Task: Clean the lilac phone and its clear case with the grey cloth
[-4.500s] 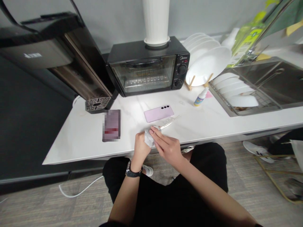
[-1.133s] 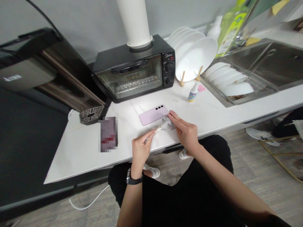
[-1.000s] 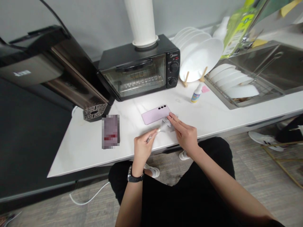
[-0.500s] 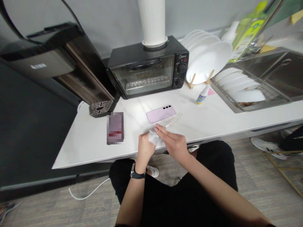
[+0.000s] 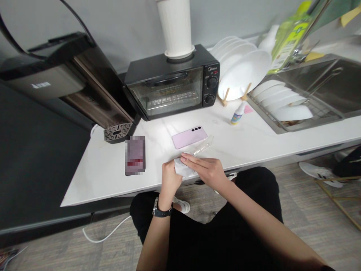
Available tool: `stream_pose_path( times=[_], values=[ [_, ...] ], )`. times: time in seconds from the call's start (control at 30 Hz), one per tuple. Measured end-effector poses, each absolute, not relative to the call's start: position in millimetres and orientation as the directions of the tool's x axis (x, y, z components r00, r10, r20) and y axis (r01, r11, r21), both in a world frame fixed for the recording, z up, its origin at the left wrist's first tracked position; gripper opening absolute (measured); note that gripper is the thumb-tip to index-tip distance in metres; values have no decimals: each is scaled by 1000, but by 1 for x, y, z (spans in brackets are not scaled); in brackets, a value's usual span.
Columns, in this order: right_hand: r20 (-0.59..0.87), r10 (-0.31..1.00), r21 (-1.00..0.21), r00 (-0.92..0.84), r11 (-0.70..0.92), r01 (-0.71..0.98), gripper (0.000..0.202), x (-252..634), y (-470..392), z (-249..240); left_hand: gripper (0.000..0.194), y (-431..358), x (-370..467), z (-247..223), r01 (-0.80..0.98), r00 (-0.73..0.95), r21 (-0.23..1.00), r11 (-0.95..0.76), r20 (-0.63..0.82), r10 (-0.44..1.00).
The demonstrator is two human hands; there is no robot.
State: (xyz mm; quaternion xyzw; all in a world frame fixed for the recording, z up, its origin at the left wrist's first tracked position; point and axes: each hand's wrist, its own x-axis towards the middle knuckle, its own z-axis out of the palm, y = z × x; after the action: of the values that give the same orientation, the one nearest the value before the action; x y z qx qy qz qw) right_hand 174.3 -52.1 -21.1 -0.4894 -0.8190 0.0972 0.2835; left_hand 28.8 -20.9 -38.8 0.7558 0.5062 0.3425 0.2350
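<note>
A crumpled white tissue is between my two hands at the counter's front edge. My left hand, with a watch on its wrist, is closed at the tissue's left side, its fingertips hidden. My right hand presses on the tissue from the right, fingers straight and held together. Just beyond the hands lies a clear plastic piece, perhaps a phone case; its near end is hidden. Behind it a lilac phone rests with its camera side up.
A blurred-out dark box lies left, before a black drink dispenser. Behind stands a toaster oven bearing a white pot. Rightward are a small spray bottle, racked white plates and a sink with dishes.
The view has shifted slightly. Both hands stay together at the tissue, of which a little more shows between them. The phone and clear plastic piece lie as before.
</note>
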Motion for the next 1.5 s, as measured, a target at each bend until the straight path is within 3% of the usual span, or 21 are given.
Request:
stream_pose_path(
  times=[0.47,0.77,1.0,1.2,1.37,1.5],
  values=[
    [402,883,-444,-244,421,791,46,204,-42,-29,20,-22,41,-30,540,259,754,-373,273,927],
    [436,900,-512,-26,271,815,44,224,-38,-21,19,-23,44,-22,460,220,800,-386,319,922],
    [408,913,-560,25,228,796,41,221,-40,-24,17,-25,45,-15,405,174,819,-407,368,913],
    [390,920,-624,37,235,745,36,217,-38,-26,15,-25,49,-7,328,146,831,-449,425,893],
    [438,891,-698,121,252,671,35,213,-40,-17,16,-25,50,-6,358,34,805,-474,496,868],
    [483,853,-734,197,273,621,36,210,-46,-3,20,-23,52,-6,389,61,748,-537,561,826]
  ],
)
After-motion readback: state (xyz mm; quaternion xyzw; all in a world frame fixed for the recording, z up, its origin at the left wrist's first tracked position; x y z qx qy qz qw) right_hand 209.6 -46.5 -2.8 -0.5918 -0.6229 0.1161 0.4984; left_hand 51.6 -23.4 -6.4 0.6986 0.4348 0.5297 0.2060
